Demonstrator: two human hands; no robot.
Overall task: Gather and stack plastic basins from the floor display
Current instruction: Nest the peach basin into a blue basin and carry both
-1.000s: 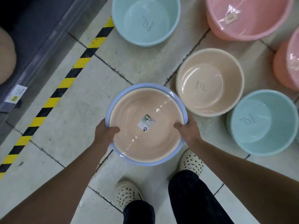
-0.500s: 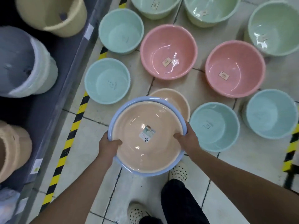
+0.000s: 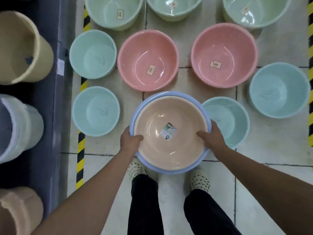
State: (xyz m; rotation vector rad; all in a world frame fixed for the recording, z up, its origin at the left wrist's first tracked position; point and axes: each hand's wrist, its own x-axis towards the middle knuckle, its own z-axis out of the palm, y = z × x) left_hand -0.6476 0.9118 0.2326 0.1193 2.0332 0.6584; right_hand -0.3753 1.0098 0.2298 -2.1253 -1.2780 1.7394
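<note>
Hands hold a stack over the shoes: left hand [image 3: 131, 141] and right hand [image 3: 211, 138] curl round opposite rims of a peach round plastic basin [image 3: 169, 150] nested in a pale-blue round plastic basin [image 3: 171, 171]. A pink round plastic basin [image 3: 147, 60] lies just beyond; bare floor tiles [image 3: 271, 192] open rightward.

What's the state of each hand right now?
Left hand grips the rim of the beige basin nested in the blue basin, thumb inside.
Right hand grips the same stack's opposite rim.
</note>
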